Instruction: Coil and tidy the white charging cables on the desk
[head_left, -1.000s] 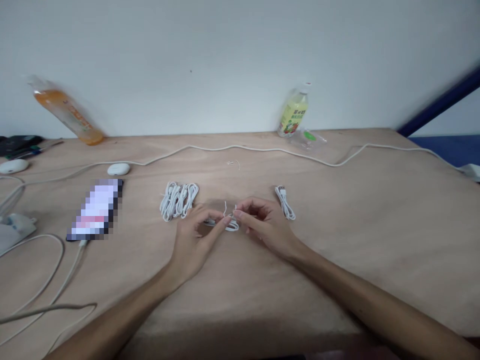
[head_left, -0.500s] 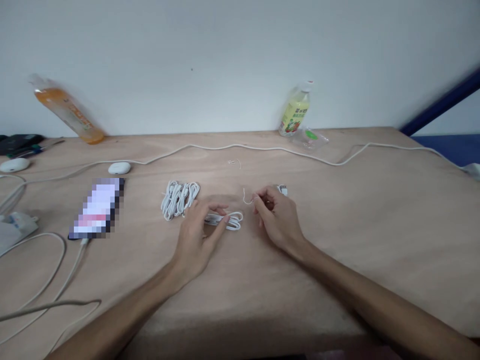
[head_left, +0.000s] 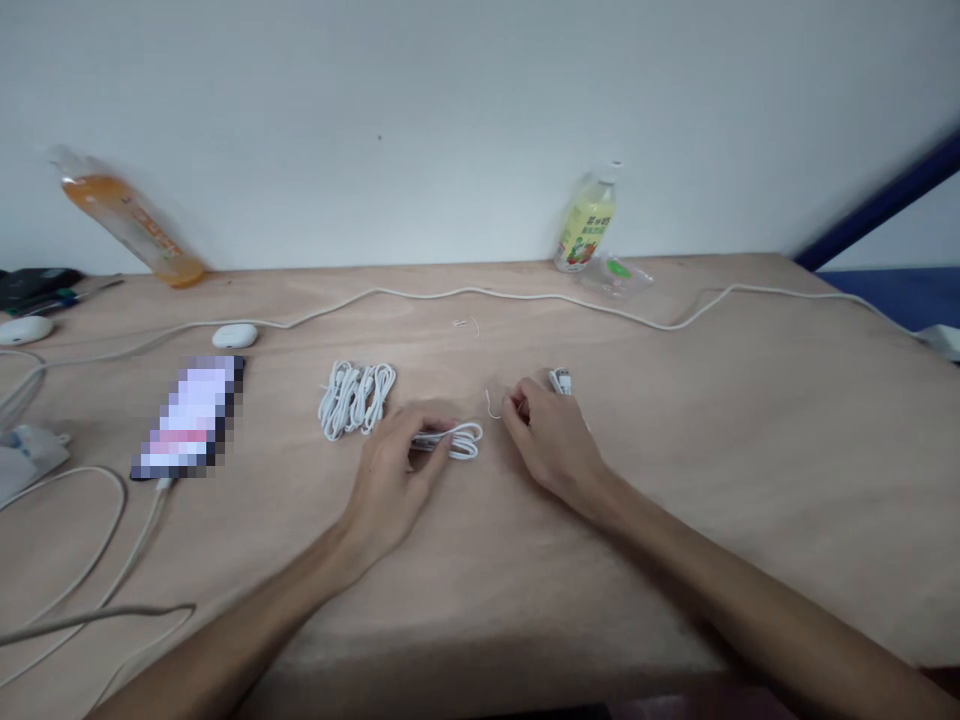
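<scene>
My left hand [head_left: 394, 470] has its thumb and fingers closed round a coiled white cable [head_left: 466, 440], which lies on the table at the centre. Just behind that hand sits a bundle of several coiled white cables [head_left: 355, 398]. My right hand [head_left: 551, 435] pinches one end of a thin white tie [head_left: 491, 405], whose free end curls up to the left of the fingertips. Partly hidden behind my right hand is another white cable with a USB plug [head_left: 561, 380]. Small white tie pieces [head_left: 465, 325] lie farther back.
A phone [head_left: 191, 415] and a white earbud case [head_left: 235, 336] lie at the left, near looping cables. An orange bottle [head_left: 135, 230] and a yellow bottle [head_left: 587, 225] lean on the wall. A long white cord [head_left: 469, 292] crosses the table [head_left: 675, 430].
The fingers of my left hand have closed in on the coiled cable. My right hand has lowered slightly with the tie. The whole view has shifted a little.
</scene>
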